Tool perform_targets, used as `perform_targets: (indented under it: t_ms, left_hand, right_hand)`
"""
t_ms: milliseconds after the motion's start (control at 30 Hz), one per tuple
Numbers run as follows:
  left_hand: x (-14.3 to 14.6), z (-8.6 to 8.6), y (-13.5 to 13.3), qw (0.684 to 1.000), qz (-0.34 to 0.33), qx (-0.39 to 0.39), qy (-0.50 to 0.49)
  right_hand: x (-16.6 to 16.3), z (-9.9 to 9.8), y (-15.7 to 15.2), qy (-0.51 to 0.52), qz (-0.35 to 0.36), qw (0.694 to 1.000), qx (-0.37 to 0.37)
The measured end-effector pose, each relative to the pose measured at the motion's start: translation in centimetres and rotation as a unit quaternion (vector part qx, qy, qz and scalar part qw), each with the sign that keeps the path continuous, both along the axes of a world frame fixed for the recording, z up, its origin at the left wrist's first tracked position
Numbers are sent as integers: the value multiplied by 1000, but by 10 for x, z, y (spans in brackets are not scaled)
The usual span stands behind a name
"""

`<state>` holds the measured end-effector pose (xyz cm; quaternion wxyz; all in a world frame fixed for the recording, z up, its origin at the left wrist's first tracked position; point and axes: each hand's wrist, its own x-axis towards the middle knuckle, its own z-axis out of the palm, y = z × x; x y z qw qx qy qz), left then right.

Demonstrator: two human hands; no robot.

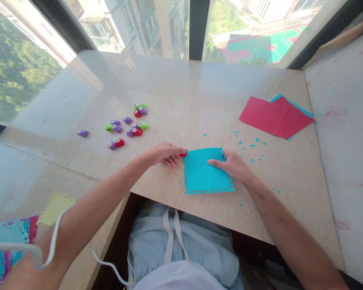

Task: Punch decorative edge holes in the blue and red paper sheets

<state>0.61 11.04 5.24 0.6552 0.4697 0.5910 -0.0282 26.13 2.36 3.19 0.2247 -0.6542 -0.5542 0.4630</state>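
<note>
Head view: toward one o'clock from you, your left hand (165,154) pinches a red punch (183,154) at the blue sheet's (202,171) ten-o'clock corner; your right hand (236,165) grips its three-o'clock edge. Edges at nine, six and three o'clock show holes; twelve looks unpunched.

A person's bare arms converge from the lower corners of the view, the left arm (109,201) slanting up to the right, the right arm (280,217) up to the left. The left hand (166,155) pinches, its thumb extended to the right above curled fingers. Opposite, near but apart, the right hand (236,166) clasps with its thumb stretched out to the left, its other fingers mostly hidden from sight.
</note>
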Motion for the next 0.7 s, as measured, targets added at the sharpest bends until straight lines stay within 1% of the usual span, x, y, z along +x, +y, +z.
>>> perform_targets:
  t_ms: [200,300,567,700]
  left_hand:
    - [7,5,1,1000,-2,-11,10]
    - [11,8,3,999,-9,-10,37]
    - [22,23,6,992,-55,33,113]
    - [25,24,6,987,-77,52,130]
  right_hand:
    - [1,-1,0,13,9,1000,3]
    - [1,-3,0,15,9,1000,12]
    - [1,-6,0,12,7,1000,18]
    - [1,-5,0,9,10,1000,16]
